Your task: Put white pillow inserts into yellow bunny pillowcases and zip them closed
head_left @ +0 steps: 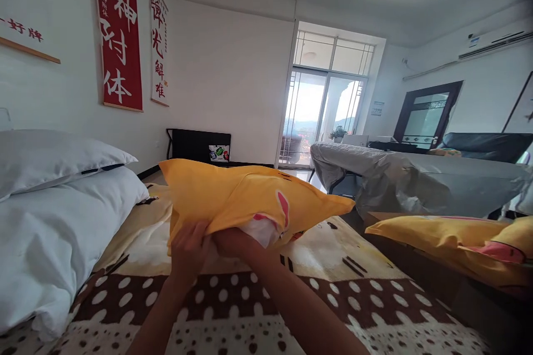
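Observation:
A yellow pillowcase (233, 194) with a pink and white cartoon print is held up above the bed (258, 310). White pillow stuffing shows at its open near end. My left hand (189, 247) grips the lower left edge of the pillowcase, fingers curled around the fabric. My right hand (233, 244) is pushed into the opening, its fingers hidden inside the cover against the white pillow.
Two white pillows (54, 199) are stacked at the left on the brown dotted bedsheet. A second yellow pillow (453, 238) lies on a wooden surface at the right. A covered table (416, 177) stands behind it, with a balcony door (320, 116) beyond.

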`<state>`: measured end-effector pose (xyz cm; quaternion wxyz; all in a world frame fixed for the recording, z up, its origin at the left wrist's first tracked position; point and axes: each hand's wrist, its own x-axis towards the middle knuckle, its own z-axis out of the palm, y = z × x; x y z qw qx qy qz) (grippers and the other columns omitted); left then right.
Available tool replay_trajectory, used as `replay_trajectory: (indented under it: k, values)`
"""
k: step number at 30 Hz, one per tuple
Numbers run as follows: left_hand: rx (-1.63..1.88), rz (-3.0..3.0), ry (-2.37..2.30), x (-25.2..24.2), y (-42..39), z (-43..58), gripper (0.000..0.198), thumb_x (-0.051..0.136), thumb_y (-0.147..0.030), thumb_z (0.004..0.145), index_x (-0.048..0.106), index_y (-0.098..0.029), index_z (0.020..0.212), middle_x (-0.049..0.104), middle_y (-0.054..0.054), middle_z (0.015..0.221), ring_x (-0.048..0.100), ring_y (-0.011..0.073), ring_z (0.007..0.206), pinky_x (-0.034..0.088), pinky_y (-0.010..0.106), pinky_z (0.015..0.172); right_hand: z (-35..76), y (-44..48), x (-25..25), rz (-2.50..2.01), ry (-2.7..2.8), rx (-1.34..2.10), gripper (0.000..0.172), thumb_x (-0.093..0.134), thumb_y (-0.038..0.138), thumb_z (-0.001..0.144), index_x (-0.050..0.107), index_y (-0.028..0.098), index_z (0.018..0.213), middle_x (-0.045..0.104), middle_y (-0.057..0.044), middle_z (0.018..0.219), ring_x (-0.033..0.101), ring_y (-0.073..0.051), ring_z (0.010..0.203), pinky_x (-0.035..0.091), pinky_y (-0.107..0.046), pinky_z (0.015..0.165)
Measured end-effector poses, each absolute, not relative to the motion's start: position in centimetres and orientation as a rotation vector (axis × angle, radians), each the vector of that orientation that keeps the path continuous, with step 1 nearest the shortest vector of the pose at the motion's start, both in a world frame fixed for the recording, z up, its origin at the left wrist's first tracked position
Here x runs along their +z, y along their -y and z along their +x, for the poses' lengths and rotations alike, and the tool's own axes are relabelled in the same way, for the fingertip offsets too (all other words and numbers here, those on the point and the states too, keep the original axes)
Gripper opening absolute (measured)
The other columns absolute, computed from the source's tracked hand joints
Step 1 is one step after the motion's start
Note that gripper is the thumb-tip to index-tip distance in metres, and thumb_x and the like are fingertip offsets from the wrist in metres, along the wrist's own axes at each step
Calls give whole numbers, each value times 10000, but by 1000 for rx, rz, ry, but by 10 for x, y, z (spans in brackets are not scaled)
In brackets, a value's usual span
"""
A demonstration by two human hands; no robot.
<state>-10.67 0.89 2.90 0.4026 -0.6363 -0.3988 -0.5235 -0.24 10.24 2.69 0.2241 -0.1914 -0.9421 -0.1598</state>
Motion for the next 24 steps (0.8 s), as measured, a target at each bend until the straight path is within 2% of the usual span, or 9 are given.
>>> replay_trajectory:
  k: [2, 5, 7, 10, 14, 17, 21, 24]
  values:
    - [-1275, -1546, 1117, 19, -28, -127, 128, 446, -143, 882, 564, -178, 850, 633, 41, 730, 581, 184, 695, 424, 280, 662, 4, -99, 32, -487, 2678, -439, 422, 564, 71, 716, 639, 184, 1116, 664, -58, 1182, 619, -187, 1031, 510, -286, 889]
    - [-1281, -1524, 1450, 1, -50, -156, 153, 420, -203, 884, 571, -177, 875, 620, 72, 790, 581, 230, 794, 427, 322, 738, 11, -95, 43, -373, 2748, -468, 524, 539, 67, 735, 552, 127, 1255, 570, -104, 1319, 515, -202, 1193, 435, -333, 1013]
    - [-1406, -1520, 1739, -11, -59, -172, 150, 431, -240, 858, 565, -180, 885, 603, 84, 842, 573, 248, 844, 419, 328, 732, 11, -95, 46, -295, 2765, -519, 517, 537, 86, 754, 533, 71, 1271, 522, -134, 1366, 421, -217, 1286, 336, -352, 1103]
    - [-1610, -1441, 2016, -27, -66, -193, 159, 446, -273, 809, 554, -188, 889, 584, 90, 903, 572, 236, 793, 401, 307, 655, 6, -97, 40, -292, 2776, -580, 463, 502, 102, 796, 545, 75, 1256, 494, -117, 1401, 351, -212, 1341, 243, -350, 1148]
    - [-1789, -1395, 2141, -43, -72, -219, 154, 468, -328, 757, 543, -202, 804, 619, 48, 800, 585, 193, 640, 398, 278, 594, -7, -92, 27, -381, 2777, -608, 432, 488, 148, 832, 533, 133, 1261, 490, -74, 1413, 369, -192, 1328, 293, -362, 1101]
    - [-1968, -1378, 2173, -51, -74, -230, 213, 465, -401, 727, 539, -204, 764, 627, 23, 701, 592, 185, 589, 409, 265, 558, -21, -76, 16, -318, 2747, -699, 356, 521, 212, 829, 567, 124, 1171, 511, -106, 1375, 383, -225, 1298, 316, -411, 1058]
    - [-2184, -1439, 2054, -43, -71, -229, 255, 462, -438, 699, 531, -193, 718, 599, 9, 652, 562, 167, 607, 422, 247, 556, -46, -57, -12, 18, 2805, -796, 163, 492, 210, 860, 616, 134, 935, 624, -100, 1116, 496, -225, 1098, 389, -379, 933]
    - [-2295, -1540, 1911, -23, -63, -221, 213, 475, -396, 694, 518, -187, 694, 567, -5, 640, 525, 148, 640, 412, 221, 549, -59, -56, -28, 57, 2793, -827, 157, 467, 199, 896, 603, 125, 923, 631, -87, 1003, 512, -212, 1037, 410, -370, 889]
